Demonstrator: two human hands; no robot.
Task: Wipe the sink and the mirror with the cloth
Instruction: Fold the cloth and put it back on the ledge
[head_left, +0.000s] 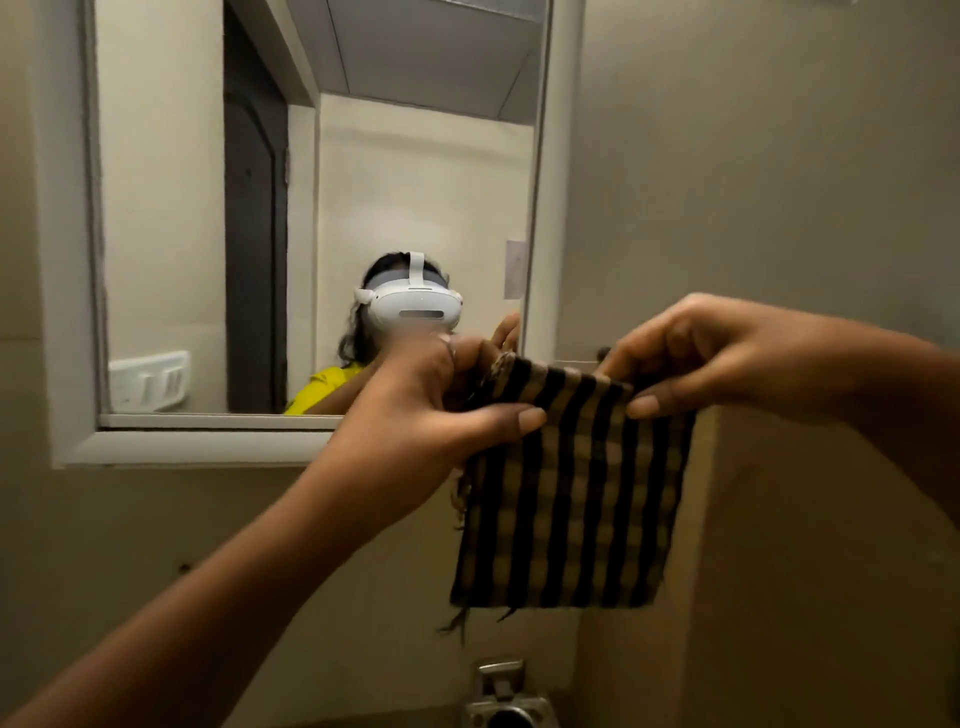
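Note:
A tan cloth with dark checks (571, 499) hangs flat in the air in front of the wall, just right of the mirror's lower right corner. My left hand (415, 410) pinches its top left corner and my right hand (727, 364) pinches its top right corner. The mirror (363, 182) in a white frame fills the upper left and reflects a person with a white headset and a yellow top. The sink basin is out of view; only a metal tap (501, 691) shows at the bottom edge.
Beige tiled walls surround the mirror, and a wall corner juts out on the right behind the cloth. A white holder and a dark door appear only as reflections in the mirror.

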